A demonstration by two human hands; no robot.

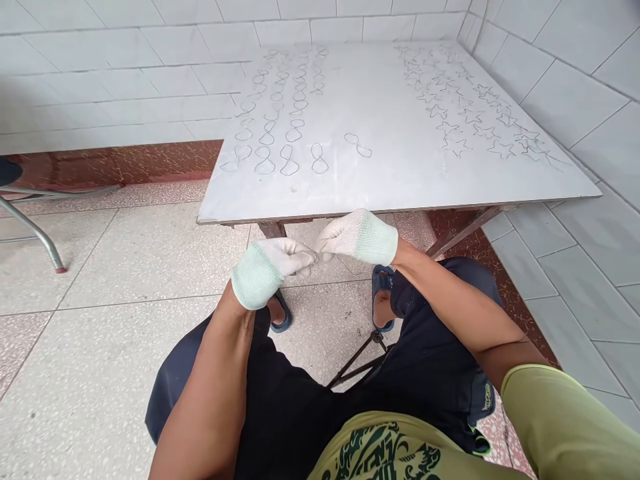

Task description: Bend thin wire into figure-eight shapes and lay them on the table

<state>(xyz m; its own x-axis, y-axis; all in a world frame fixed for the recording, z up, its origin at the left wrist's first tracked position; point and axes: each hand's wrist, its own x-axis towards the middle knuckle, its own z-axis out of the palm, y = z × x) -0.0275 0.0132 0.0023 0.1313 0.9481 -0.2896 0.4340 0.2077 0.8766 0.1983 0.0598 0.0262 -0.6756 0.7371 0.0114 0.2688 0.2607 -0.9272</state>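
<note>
Wire [353, 273] held in close pinch, near side of table [380, 187]

L hand [275, 263] & R hand [357, 237], both gloved, meet almost tip to tip, thumbs pressed to fingers. Each seems to be pinching the wire; exact contact pts are too small to make out. A thin bend of it shows below the R hand, over the floor [150, 267].

Tips, imo: keep both pinches close tog. so any bend stays local. Press w/ thumb pads, small even force, b/c wire this thin prob. kinks easily. Covered tips dull the feel, so check by eye after each nudge. Keep the loose part clear of the table edge, else it may snag.

Figure-8 wires [319, 158] lie on the table's left & middle, star wires [457, 143] on its right, all well apart from the fingers, i.e. enough elbow room.
</note>
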